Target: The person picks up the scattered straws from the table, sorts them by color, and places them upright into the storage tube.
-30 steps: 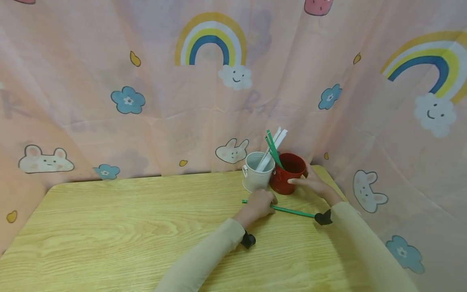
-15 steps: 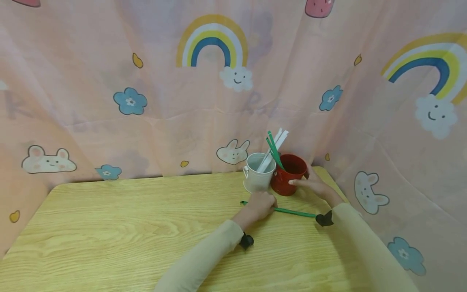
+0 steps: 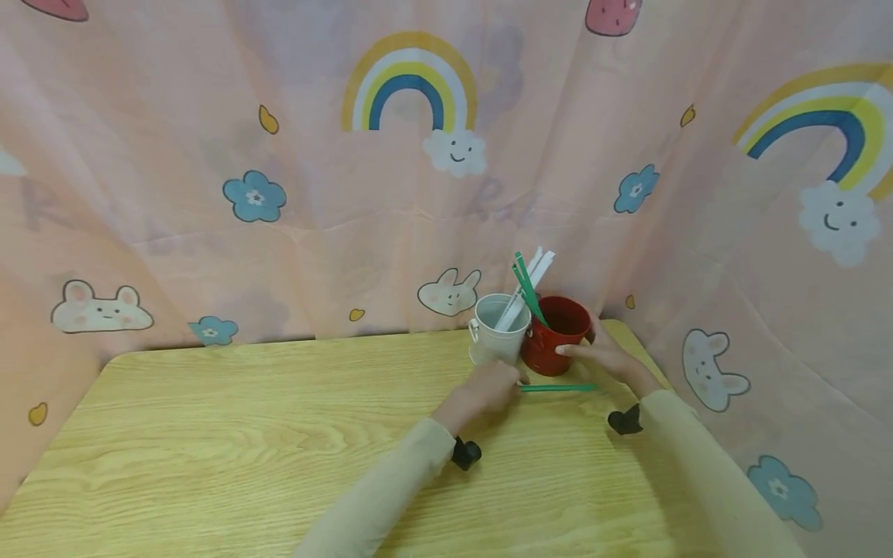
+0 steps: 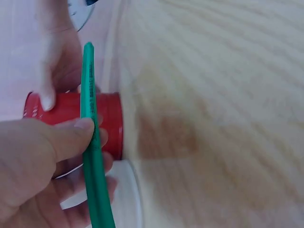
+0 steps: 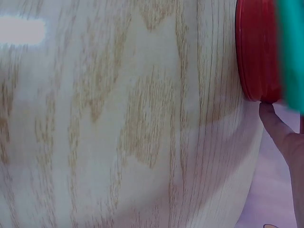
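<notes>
My left hand [image 3: 487, 385] pinches a long green straw [image 4: 90, 90], apparently in a printed wrapper, between thumb and fingers. In the head view this straw points right, passing in front of a small red bucket [image 3: 547, 353]. My right hand [image 3: 608, 360] grips the bucket from its right side, thumb on the near wall and fingers behind it. Several green straws [image 3: 528, 291] lean out of the red bucket's left side. Touching or nearly touching it on the left is a white bucket [image 3: 497, 339] holding several white straws [image 3: 537, 267], also seemingly wrapped.
The buckets stand near the back right corner of a wood-grain table [image 3: 244, 434]. A pink patterned curtain [image 3: 314, 256] hangs behind the table and along its right side. A black wrist mount [image 3: 466, 453] is worn on my left wrist.
The green straw's right end has swung upward and lifted, closer to the red bucket. My left hand has moved slightly left and its wrist has turned. The right hand stays on the bucket.
</notes>
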{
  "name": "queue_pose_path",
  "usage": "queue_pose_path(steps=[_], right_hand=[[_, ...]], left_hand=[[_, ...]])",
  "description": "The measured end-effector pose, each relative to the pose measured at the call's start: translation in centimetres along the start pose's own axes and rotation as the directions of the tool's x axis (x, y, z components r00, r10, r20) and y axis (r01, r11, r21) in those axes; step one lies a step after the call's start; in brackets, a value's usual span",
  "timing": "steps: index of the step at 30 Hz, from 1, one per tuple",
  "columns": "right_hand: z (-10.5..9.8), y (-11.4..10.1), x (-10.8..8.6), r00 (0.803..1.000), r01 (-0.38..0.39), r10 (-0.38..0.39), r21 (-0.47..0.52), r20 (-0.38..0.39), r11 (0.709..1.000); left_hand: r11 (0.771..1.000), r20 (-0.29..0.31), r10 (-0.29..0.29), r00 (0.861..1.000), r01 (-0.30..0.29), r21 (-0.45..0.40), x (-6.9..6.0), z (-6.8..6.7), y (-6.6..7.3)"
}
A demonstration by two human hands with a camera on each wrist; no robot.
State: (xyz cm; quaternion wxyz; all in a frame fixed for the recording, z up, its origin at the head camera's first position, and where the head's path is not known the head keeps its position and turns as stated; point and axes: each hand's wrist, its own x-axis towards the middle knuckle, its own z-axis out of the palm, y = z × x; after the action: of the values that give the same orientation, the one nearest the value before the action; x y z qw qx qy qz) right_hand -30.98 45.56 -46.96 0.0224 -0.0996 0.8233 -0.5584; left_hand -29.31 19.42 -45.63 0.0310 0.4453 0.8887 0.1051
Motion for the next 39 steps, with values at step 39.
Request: queue_pose_path(steps=[39], right_hand=[[-0.3, 0.1, 0.1, 0.999, 0.022, -0.023, 0.017, 0.038, 1.000]], left_hand=[[0.452, -0.280, -0.243, 0.929, -0.147, -0.880, 2.0, -5.9, 1.1]])
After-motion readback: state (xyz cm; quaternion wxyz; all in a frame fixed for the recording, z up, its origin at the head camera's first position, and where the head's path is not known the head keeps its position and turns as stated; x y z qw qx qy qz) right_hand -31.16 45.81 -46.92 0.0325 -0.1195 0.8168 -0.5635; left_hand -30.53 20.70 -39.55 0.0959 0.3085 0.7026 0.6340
